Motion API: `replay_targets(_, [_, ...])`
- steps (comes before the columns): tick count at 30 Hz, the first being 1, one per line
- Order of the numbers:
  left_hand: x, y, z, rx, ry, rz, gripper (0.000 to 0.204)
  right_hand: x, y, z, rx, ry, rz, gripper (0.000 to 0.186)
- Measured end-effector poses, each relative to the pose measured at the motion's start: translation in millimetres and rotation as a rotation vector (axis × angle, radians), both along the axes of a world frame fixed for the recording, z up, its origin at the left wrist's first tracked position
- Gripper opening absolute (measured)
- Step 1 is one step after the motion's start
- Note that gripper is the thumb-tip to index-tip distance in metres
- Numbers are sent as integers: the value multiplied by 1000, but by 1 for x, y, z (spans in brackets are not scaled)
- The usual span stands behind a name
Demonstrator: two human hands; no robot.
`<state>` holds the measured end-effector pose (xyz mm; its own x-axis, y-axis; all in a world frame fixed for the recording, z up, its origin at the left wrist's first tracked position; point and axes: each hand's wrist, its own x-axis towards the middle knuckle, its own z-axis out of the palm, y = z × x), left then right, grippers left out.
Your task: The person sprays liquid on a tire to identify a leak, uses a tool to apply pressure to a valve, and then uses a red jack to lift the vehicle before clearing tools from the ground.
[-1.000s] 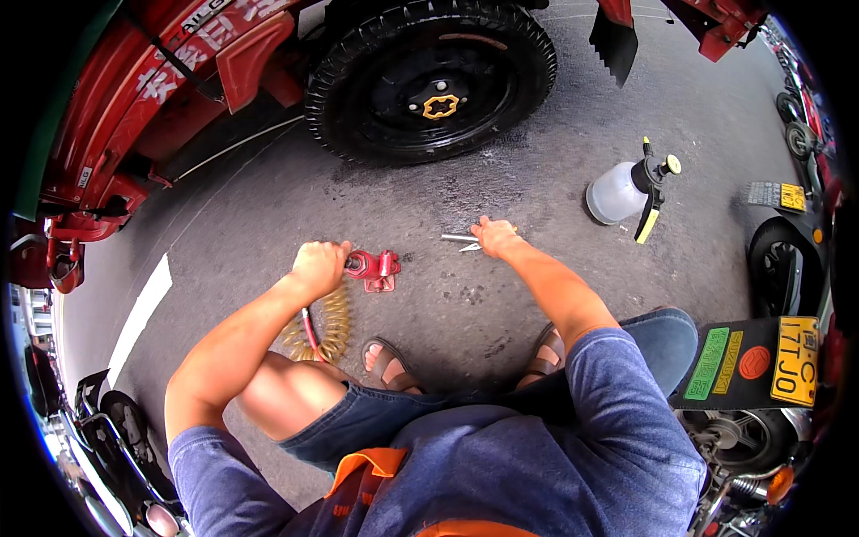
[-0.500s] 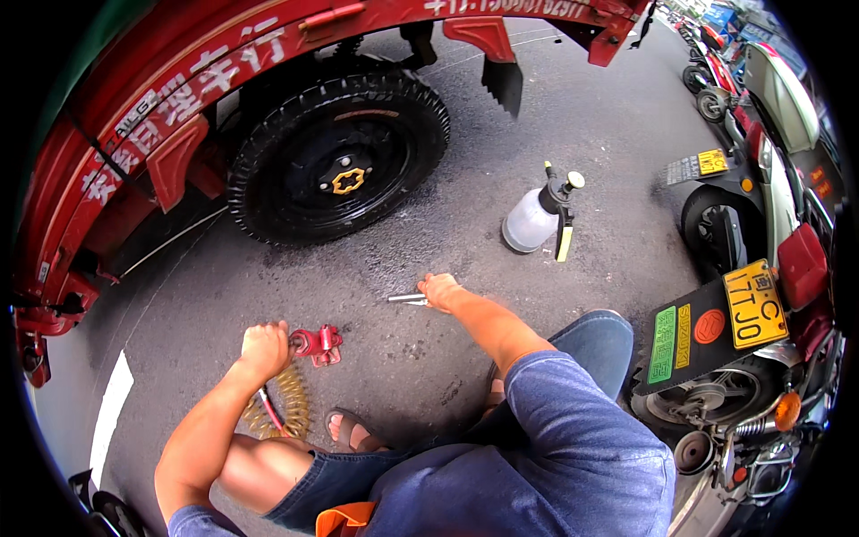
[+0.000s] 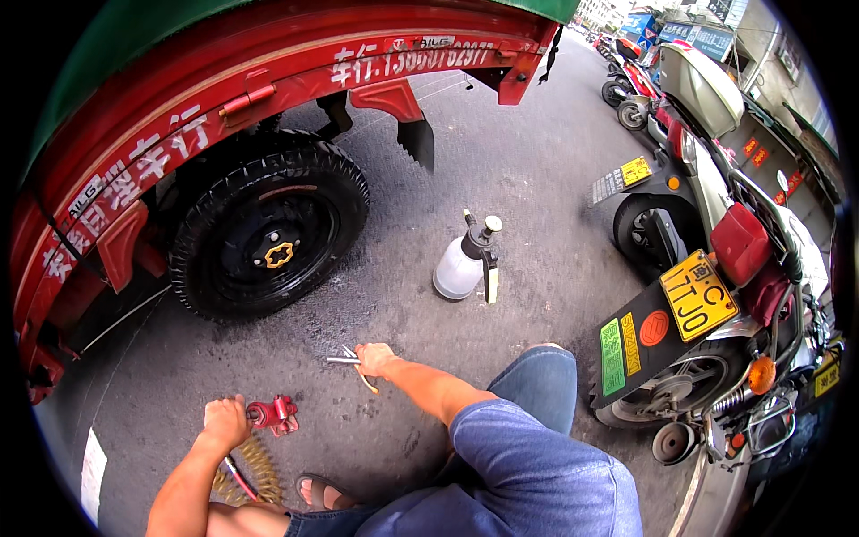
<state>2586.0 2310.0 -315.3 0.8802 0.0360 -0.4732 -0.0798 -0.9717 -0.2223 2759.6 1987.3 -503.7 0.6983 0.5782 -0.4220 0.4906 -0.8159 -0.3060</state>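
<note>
My left hand [image 3: 226, 422] is closed at the near end of a squat red metal tool [image 3: 275, 414] on the asphalt; its exact kind is unclear. Below that hand lies a yellow coiled air hose [image 3: 255, 473] with a red and silver end piece. My right hand [image 3: 374, 360] grips a silver metal rod [image 3: 343, 360] pointing left, and a thin yellowish piece sticks out under the fingers. Beyond both hands stands a black wheel [image 3: 270, 234] with a yellow hub ring, on a red vehicle. A white pump sprayer [image 3: 459, 270] with a black top stands upright, right of the wheel.
The red vehicle body [image 3: 295, 76] overhangs the wheel at the upper left. Parked motorcycles [image 3: 680, 358] line the right side, one close to my right knee. Asphalt [image 3: 501, 358] lies between them. A white road line [image 3: 93, 474] runs at the lower left.
My view has swung up and to the right, so the scene sits lower and further left. The tool in my right hand has turned, showing its yellowish piece. My left hand stays at the red tool.
</note>
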Motion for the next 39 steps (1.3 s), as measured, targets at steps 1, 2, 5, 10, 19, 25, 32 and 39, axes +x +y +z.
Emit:
replay_targets(1, [-3, 3, -2, -65, -94, -86, 52, -1, 3, 1, 11, 21, -21, 42])
replay_targets(2, [-6, 6, -3, -64, -91, -83, 52, -2, 7, 3, 21, 41, -41, 41])
replay_targets(5, [1, -9, 14, -64, -40, 22, 55, -1, 3, 6, 7, 67, -78, 41])
replay_targets(10, [0, -3, 1, 92, 106, 103, 56, 2, 5, 2, 27, 137, -132, 43])
replay_targets(19, [5, -12, 24, -16, 47, 20, 53, 5, 9, 3, -39, 117, -93, 45])
replay_targets(25, [-5, 9, -16, 102, 91, -6, 45, 6, 5, -4, 11, 95, -112, 45])
replay_targets(32, [-1, -10, 11, -167, -93, 18, 30, 4, 5, -7, -3, 89, -113, 40])
replay_targets(39, [-9, 21, -24, -61, -165, -163, 45, 4, 9, -12, -7, 42, -113, 37])
